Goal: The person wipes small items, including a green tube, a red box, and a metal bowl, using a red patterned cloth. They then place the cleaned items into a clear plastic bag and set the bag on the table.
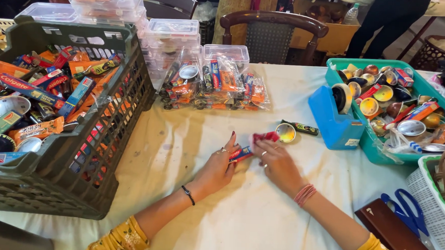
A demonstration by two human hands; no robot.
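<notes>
— Yellow floral sleeves come in at the bottom edge. What are the hands doing?

— The left hand [216,166], a black band at its wrist, pinches one end of a small red-and-blue toothpaste box [241,153] on the white tablecloth [258,221]. The right hand [279,162], with pink threads round its wrist, lies curled over the other end, fingers bent down on it.

— And right beside them?

— A scrap of red cloth [265,137] and a small shiny metal bowl [285,133] touch just past the right fingers, with a dark narrow packet [302,127] behind the bowl. Blue-handled scissors [406,210] rest on a brown case at the near right.

— Further out?

— A dark green crate [106,150] of toothpaste boxes and bowls stands on the left, a blue tape dispenser [335,122] and a teal tray [376,146] of bowls on the right. Clear-wrapped bundles [214,87] sit mid-table, stacked clear lidded boxes [171,33] behind them, then a wooden chair [274,32].
</notes>
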